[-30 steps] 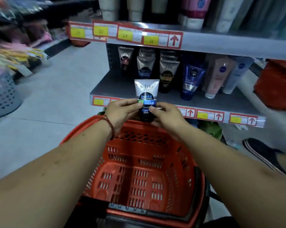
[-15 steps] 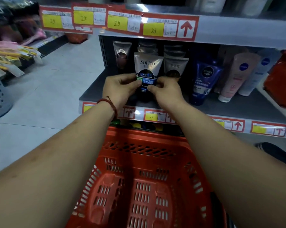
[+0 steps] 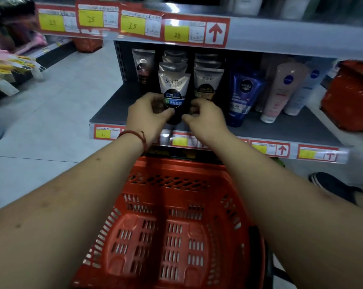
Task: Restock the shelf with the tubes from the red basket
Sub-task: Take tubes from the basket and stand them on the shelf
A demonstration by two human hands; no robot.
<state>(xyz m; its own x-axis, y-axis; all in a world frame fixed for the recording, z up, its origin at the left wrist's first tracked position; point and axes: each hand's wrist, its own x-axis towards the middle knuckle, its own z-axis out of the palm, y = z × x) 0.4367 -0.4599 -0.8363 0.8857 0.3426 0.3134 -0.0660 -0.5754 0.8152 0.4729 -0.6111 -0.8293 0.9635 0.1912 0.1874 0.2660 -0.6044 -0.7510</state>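
A white and black Softto tube (image 3: 174, 84) stands cap-down on the grey shelf (image 3: 301, 130), at the front of a row of like tubes. My left hand (image 3: 147, 115) pinches its lower left side, fingers curled over the label. On the other side my right hand (image 3: 205, 119) pinches the black cap. The red basket (image 3: 176, 163) sits below my forearms in front of the shelf, and no tubes show inside it.
Right of the row stand a second row of tubes (image 3: 207, 80), a blue Nivea tube (image 3: 242, 94) and a pink one (image 3: 280, 90). Another red basket (image 3: 351, 97) juts in at the right. The upper shelf edge (image 3: 280, 32) overhangs. A person's dark shoe (image 3: 333, 186) is on the floor.
Both hands carried the Softto tube up from above the basket and forward onto the shelf, setting it upright before the row. The view has moved closer to the shelf.
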